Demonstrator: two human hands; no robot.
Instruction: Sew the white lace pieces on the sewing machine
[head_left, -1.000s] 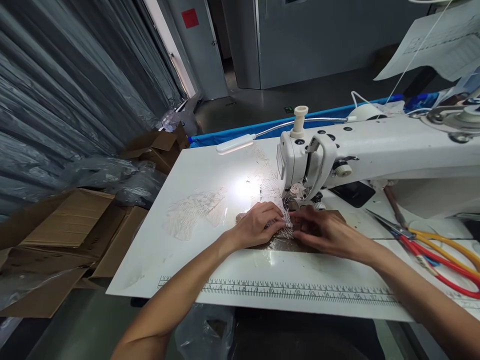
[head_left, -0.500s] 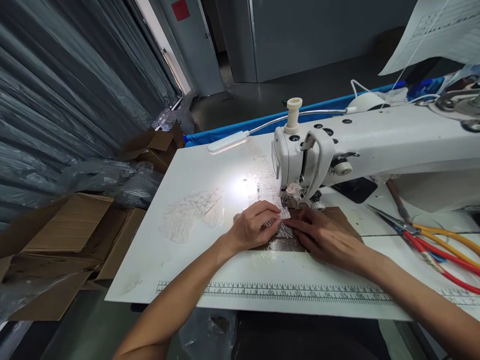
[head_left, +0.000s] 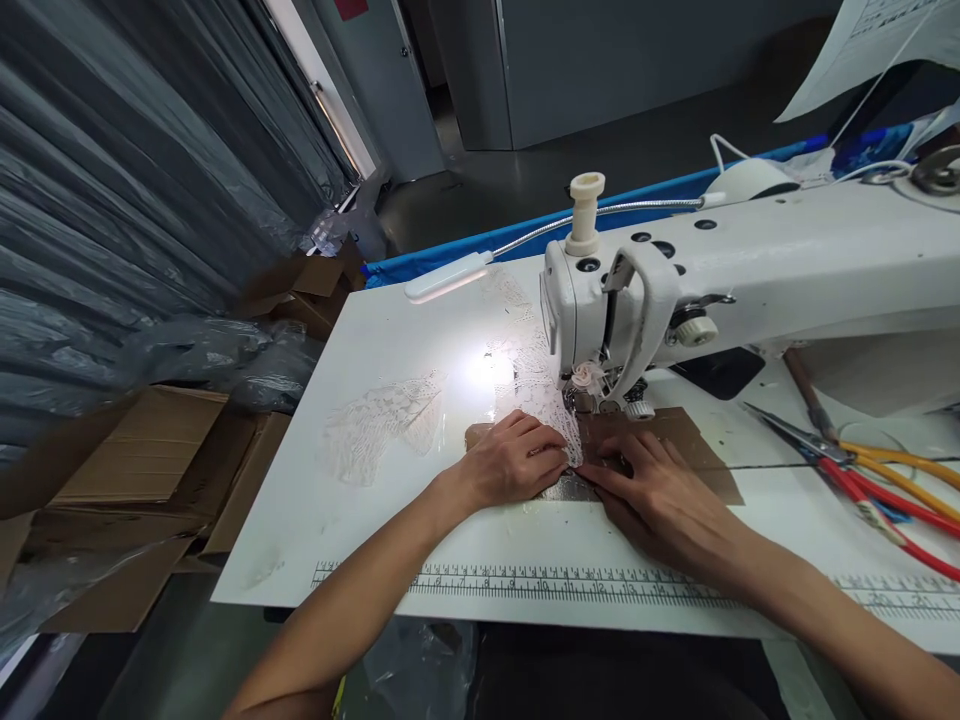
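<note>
White lace (head_left: 546, 385) runs on the table beside the needle area of a white sewing machine (head_left: 585, 320). My left hand (head_left: 517, 458) presses on its near end, fingers curled and together, and the fingertips partly hide it. From the other side, my right hand (head_left: 660, 490) meets the same lace edge with thumb and forefinger, close to the left fingertips. Under both hands lies a brown sheet (head_left: 694, 450) and a shiny metal plate (head_left: 574, 488). A pale fabric rose (head_left: 587, 377) is fixed near the presser foot.
Separate lace pieces (head_left: 382, 425) lie left on the white table (head_left: 300, 510). A lamp (head_left: 450, 277) lights the surface. Red-handled and orange-handled scissors (head_left: 847, 460) rest at right. A printed ruler (head_left: 540, 585) follows the front edge. Cardboard boxes (head_left: 142, 450) stand at left.
The near end of the lace has shifted slightly toward me and now lies flatter between my hands. My right hand has moved a little down and right; its fingers are less bunched.
</note>
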